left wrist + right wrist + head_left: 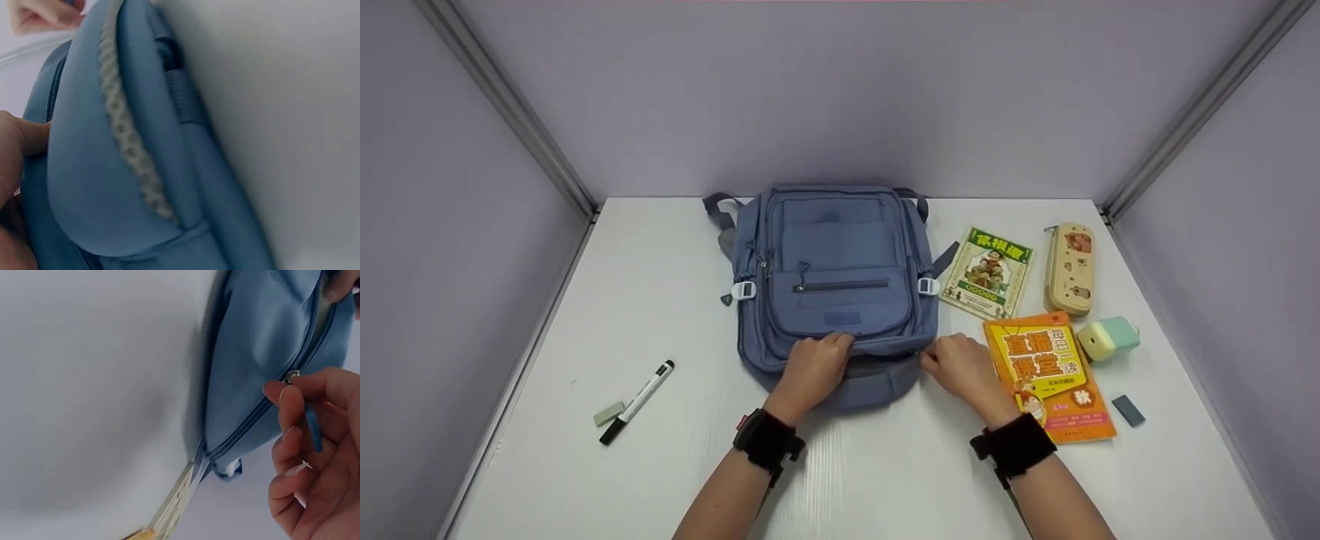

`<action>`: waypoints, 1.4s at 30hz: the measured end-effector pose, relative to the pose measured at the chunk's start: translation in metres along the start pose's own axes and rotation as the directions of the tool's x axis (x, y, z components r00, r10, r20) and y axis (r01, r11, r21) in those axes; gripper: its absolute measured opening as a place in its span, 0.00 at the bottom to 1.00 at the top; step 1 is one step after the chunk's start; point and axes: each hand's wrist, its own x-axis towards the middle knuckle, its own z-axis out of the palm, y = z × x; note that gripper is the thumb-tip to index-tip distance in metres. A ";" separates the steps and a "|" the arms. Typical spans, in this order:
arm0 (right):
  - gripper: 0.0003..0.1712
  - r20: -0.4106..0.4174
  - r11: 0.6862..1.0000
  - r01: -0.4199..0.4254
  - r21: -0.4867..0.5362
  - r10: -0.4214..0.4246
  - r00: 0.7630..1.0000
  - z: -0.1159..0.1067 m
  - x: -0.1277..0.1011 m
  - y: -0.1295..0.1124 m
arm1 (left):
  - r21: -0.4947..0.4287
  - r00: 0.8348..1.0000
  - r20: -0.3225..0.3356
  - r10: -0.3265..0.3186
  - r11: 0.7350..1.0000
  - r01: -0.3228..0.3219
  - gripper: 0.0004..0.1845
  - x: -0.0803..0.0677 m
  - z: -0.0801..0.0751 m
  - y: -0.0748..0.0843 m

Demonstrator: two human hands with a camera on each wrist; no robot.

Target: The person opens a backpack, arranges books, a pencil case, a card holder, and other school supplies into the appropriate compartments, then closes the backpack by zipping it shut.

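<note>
We see the left hand (812, 369) curled over the near top edge of the blue fabric backpack (832, 285), which lies flat on the white bench (660, 300); its grip holds the fabric beside the partly open zip. Just right of it, our right hand (960, 367) pinches the blue zipper pull (312, 430) in a narrow grip at the backpack's near right corner. Immediately right of that hand, an orange softcover workbook (1046, 375) lies almost touching the wrist, with a green paperback (988, 272), a beige pencil case (1069, 268), a mint-and-yellow sharpener (1108, 338) and a grey eraser (1128, 410) crowding the side beyond. Well left of the left hand, a black-and-white marker (636, 401) and a pale eraser (609, 413) lie apart, with open bench between and toward us.
</note>
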 end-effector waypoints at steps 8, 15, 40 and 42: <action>0.27 -0.001 0.999 -0.052 0.009 0.052 0.999 -0.005 0.014 0.022 | -0.087 1.000 -0.019 -0.020 0.996 0.018 0.03 -0.001 -0.011 -0.007; 0.17 0.079 0.992 -0.111 -0.062 0.116 0.990 -0.013 0.037 0.024 | -0.089 0.998 -0.055 -0.024 0.996 0.019 0.03 -0.002 -0.018 -0.011; 0.14 0.120 0.955 -0.287 -0.075 0.294 0.948 0.005 0.086 0.058 | -0.172 1.000 -0.015 -0.015 0.985 0.012 0.04 -0.001 -0.024 -0.007; 0.13 0.100 0.955 -0.286 -0.078 0.293 0.951 0.006 0.088 0.058 | -0.174 1.000 -0.012 -0.017 0.985 0.015 0.04 -0.001 -0.024 -0.007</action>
